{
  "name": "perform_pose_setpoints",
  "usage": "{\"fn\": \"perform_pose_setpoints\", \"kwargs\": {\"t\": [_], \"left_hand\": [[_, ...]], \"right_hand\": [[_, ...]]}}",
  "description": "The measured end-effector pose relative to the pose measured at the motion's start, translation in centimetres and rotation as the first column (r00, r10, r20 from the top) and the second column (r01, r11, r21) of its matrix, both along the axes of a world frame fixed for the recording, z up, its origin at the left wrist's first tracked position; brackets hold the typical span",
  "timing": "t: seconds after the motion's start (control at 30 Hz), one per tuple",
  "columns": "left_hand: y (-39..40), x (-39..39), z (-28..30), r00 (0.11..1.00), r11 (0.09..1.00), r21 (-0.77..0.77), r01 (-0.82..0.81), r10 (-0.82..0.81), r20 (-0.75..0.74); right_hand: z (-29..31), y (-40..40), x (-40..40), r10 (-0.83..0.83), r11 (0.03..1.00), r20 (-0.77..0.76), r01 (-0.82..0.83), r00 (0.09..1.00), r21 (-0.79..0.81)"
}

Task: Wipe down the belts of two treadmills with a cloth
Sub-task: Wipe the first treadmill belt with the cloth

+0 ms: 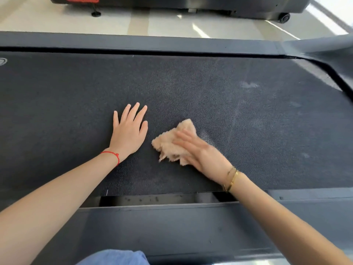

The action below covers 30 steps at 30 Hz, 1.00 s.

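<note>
Beige and fluffy, the cloth (pixel 172 145) lies crumpled on the dark textured treadmill belt (pixel 229 104), near the belt's middle and just right of the left hand (pixel 128 133). That hand rests flat on the belt, palm down, fingers straight and slightly spread, holding nothing; a red string bracelet (pixel 112 155) circles its wrist. The right hand (pixel 200 152) lies on top of the cloth, its fingers stretched out close together and pressing the fabric onto the belt; the hand is blurred. Gold bangles (pixel 230 179) sit on the right wrist. Pale smudges (pixel 248 85) mark the belt toward its right end. Grey side rails (pixel 133 43) border the belt on the far and near sides. Beyond the far rail, across a pale floor (pixel 162 23), stands the base of a second treadmill (pixel 191 2).
</note>
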State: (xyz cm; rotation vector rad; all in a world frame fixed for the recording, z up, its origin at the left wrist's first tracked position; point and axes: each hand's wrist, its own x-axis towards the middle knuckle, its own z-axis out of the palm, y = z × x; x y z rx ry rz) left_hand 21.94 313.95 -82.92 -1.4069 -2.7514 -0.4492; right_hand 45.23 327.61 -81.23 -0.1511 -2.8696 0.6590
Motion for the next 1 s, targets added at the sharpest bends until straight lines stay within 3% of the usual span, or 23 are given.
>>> {"fn": "perform_pose_setpoints", "kwargs": {"t": [0.1, 0.17, 0.4, 0.53, 0.6, 0.77, 1.0], "left_hand": [[-0.1, 0.3, 0.0, 1.000, 1.000, 0.001, -0.012, 0.012, -0.006], [0.0, 0.4, 0.0, 1.000, 1.000, 0.004, -0.019, 0.019, -0.006], [-0.1, 0.4, -0.2, 1.000, 0.999, 0.031, -0.013, 0.014, -0.015], [-0.1, 0.4, -0.1, 1.000, 1.000, 0.014, -0.013, 0.014, -0.017], [-0.1, 0.4, 0.0, 1.000, 1.000, 0.010, -0.015, 0.015, -0.013], [-0.1, 0.5, 0.0, 1.000, 1.000, 0.002, -0.015, 0.015, -0.014], [-0.1, 0.3, -0.1, 1.000, 1.000, 0.006, -0.006, 0.006, -0.016]], "right_hand": [[0.2, 1.9, -1.3, -0.198, 0.980, -0.020, 0.198, 0.980, -0.019], [0.1, 1.8, -1.4, -0.217, 0.976, -0.004, 0.217, 0.976, -0.030], [1.2, -5.0, 3.3, 0.124, 0.986, 0.032, -0.119, 0.992, -0.118], [1.0, -4.6, 3.7, 0.190, 0.977, 0.043, -0.184, 0.981, -0.106], [0.7, -2.5, 3.0, 0.126, 0.990, 0.056, -0.122, 0.990, -0.069], [0.9, 2.2, 1.0, -0.249, 0.969, 0.024, 0.249, 0.968, -0.008], [0.7, 1.2, 0.6, -0.338, 0.931, 0.088, 0.319, 0.937, 0.180]]}}
